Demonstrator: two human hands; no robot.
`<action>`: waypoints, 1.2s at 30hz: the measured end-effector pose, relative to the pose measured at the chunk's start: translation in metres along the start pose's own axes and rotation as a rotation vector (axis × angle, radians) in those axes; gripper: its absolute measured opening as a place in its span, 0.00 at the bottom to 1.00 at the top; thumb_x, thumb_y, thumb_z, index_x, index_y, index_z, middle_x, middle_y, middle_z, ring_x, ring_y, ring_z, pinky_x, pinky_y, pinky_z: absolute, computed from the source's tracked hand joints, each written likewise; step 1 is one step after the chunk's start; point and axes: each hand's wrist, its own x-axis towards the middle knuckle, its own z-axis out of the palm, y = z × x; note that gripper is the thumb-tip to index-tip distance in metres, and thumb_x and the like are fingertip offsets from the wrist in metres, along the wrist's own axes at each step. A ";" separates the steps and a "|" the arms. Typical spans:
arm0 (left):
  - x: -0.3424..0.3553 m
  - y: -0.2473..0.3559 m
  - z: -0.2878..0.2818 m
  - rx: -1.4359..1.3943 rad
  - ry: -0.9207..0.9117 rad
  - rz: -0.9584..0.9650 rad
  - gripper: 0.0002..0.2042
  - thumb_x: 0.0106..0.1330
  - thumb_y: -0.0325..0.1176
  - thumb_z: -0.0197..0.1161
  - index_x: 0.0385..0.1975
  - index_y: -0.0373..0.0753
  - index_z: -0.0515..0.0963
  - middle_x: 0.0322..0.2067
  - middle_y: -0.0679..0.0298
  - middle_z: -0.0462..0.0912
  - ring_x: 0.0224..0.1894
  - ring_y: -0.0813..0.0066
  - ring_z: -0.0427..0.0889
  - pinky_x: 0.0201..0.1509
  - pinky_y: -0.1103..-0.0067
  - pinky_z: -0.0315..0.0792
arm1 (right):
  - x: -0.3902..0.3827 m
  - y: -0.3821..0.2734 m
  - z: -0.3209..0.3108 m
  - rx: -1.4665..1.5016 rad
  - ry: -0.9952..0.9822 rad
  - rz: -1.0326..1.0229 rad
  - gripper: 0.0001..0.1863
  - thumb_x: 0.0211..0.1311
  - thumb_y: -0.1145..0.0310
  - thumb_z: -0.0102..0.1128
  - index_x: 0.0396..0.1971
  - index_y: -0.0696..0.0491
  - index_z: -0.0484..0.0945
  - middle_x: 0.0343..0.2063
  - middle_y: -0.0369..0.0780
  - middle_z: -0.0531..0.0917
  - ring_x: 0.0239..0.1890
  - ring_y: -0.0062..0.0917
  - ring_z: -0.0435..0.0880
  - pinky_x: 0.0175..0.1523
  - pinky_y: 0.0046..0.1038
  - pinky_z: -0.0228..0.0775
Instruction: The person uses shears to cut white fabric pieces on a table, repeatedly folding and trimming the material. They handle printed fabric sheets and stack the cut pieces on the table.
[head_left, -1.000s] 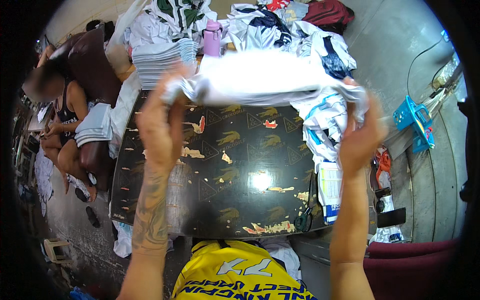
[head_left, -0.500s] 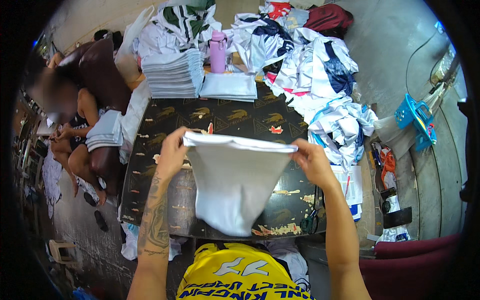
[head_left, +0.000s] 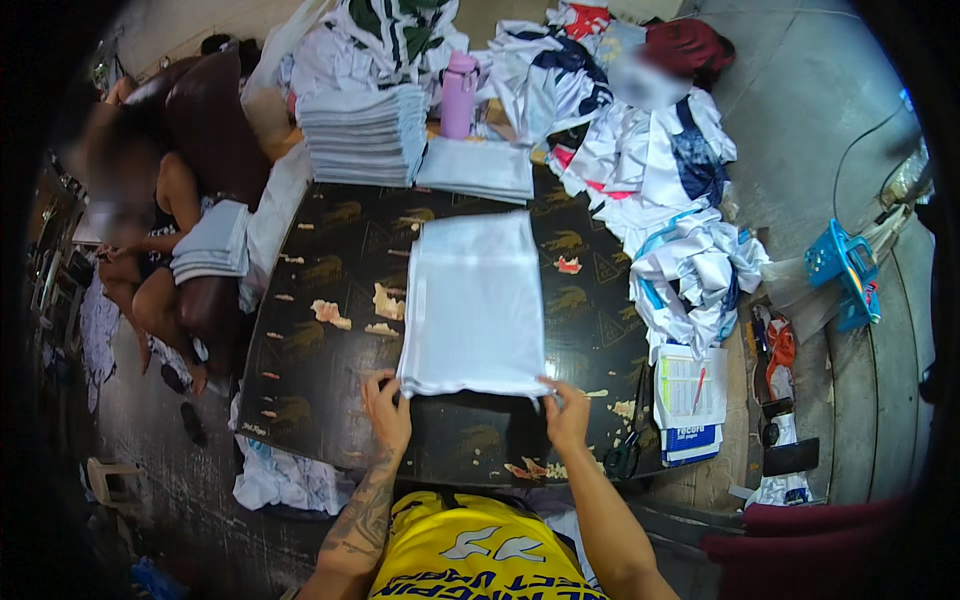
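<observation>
A white piece of folded fabric (head_left: 472,300) lies spread flat in a rectangle on the dark, scuffed board table (head_left: 300,380). My left hand (head_left: 388,408) grips its near left corner, while my right hand (head_left: 560,408) pinches the near right corner. Just beyond it, at the back of the table, are a tall stack of folded white cloths (head_left: 360,135), a lower folded stack (head_left: 475,168) and a pink bottle (head_left: 460,95). Black scissors (head_left: 622,455) rest at the table's right front, beside papers and a notepad (head_left: 690,400).
Heaps of white, navy and red fabric (head_left: 650,150) line the back and right side. At left, a person (head_left: 150,250) sits by a brown couch (head_left: 200,120) holding another folded stack (head_left: 210,245). A blue plastic basket (head_left: 835,260) hangs at right, near a maroon seat (head_left: 820,530).
The white fabric was held raised, then hanging between my hands. It is now laid out flat on the table, and both hands have moved lower, to its near corners.
</observation>
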 end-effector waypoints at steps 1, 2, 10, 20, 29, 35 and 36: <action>-0.024 -0.015 -0.003 0.080 0.018 0.083 0.11 0.62 0.22 0.67 0.44 0.34 0.85 0.53 0.54 0.81 0.63 0.46 0.75 0.72 0.60 0.64 | -0.021 0.009 0.004 0.008 -0.037 0.003 0.17 0.63 0.78 0.68 0.51 0.49 0.90 0.43 0.51 0.90 0.46 0.46 0.89 0.53 0.38 0.79; -0.045 -0.027 -0.008 0.214 -0.050 0.046 0.11 0.64 0.23 0.66 0.45 0.34 0.85 0.53 0.54 0.81 0.63 0.46 0.75 0.72 0.60 0.63 | -0.038 0.016 0.003 -0.016 -0.125 0.110 0.17 0.63 0.78 0.67 0.50 0.49 0.90 0.40 0.51 0.90 0.41 0.46 0.89 0.49 0.38 0.79; 0.006 0.001 -0.031 -0.107 -0.150 0.128 0.11 0.77 0.30 0.59 0.53 0.33 0.80 0.45 0.43 0.87 0.50 0.37 0.84 0.55 0.56 0.74 | 0.016 -0.009 -0.043 0.009 -0.249 -0.137 0.11 0.68 0.71 0.68 0.48 0.55 0.85 0.23 0.52 0.81 0.24 0.43 0.84 0.34 0.45 0.70; 0.015 0.001 0.011 0.369 -0.218 -0.049 0.23 0.64 0.35 0.76 0.54 0.34 0.75 0.54 0.47 0.74 0.57 0.41 0.74 0.64 0.54 0.67 | 0.022 0.002 0.025 -0.475 -0.264 0.319 0.24 0.65 0.55 0.75 0.46 0.60 0.79 0.41 0.51 0.86 0.44 0.49 0.86 0.47 0.43 0.80; 0.178 0.009 -0.098 -0.865 -0.339 -0.260 0.31 0.68 0.19 0.71 0.63 0.39 0.58 0.43 0.58 0.83 0.41 0.72 0.86 0.41 0.77 0.80 | 0.164 -0.167 0.010 0.343 -0.274 0.138 0.31 0.72 0.76 0.67 0.70 0.50 0.65 0.28 0.35 0.85 0.28 0.14 0.78 0.35 0.20 0.66; 0.453 0.099 -0.235 -0.531 -0.116 0.529 0.27 0.68 0.27 0.73 0.62 0.42 0.65 0.42 0.62 0.86 0.45 0.80 0.83 0.45 0.82 0.77 | 0.327 -0.347 0.019 0.483 0.052 -0.559 0.26 0.74 0.72 0.68 0.66 0.58 0.70 0.25 0.38 0.85 0.27 0.15 0.74 0.34 0.21 0.65; 0.496 0.110 -0.250 -0.525 -0.151 0.573 0.26 0.69 0.29 0.73 0.62 0.43 0.66 0.41 0.62 0.86 0.42 0.79 0.82 0.44 0.81 0.76 | 0.356 -0.369 0.025 0.484 0.074 -0.565 0.26 0.73 0.71 0.69 0.65 0.58 0.70 0.25 0.38 0.85 0.27 0.16 0.76 0.35 0.22 0.67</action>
